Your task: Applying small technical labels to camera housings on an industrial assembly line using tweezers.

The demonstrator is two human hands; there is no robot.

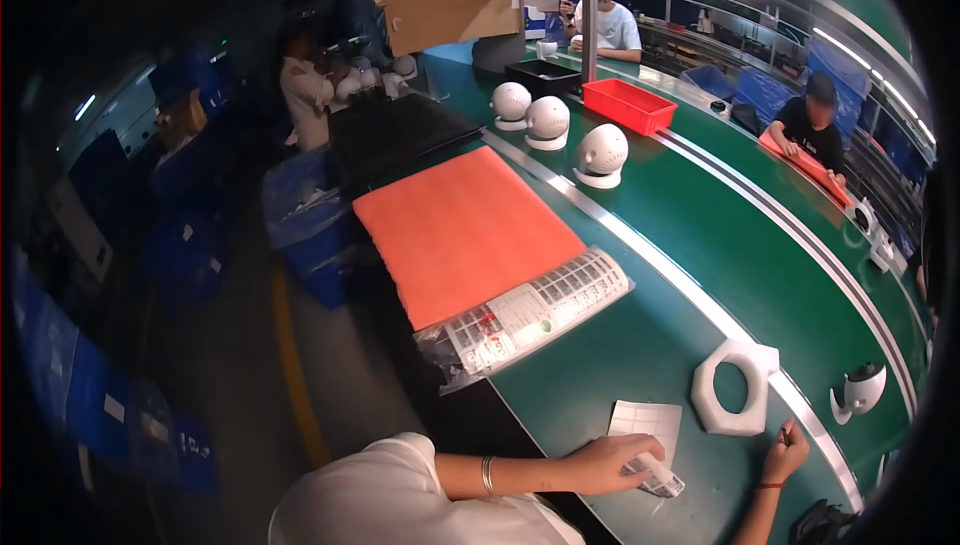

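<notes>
At lower centre the left hand (612, 463) curls its fingers around a small white tube (655, 467) over a label sheet (647, 419), while the right hand (785, 453), lower right, rests loosely curled, holding nothing I can make out.

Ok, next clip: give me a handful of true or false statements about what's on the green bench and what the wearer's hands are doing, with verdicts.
1. The left hand rests on a small white item beside a white sheet of labels. True.
2. The right hand grips the white foam ring. False: it rests at the metal strip along the bench, apart from the ring.
3. An orange mat lies on the green bench, with a bagged printed booklet at its near end. True.
4. The red bin stands on the orange mat. False: it stands farther off, past three white round devices.
</notes>
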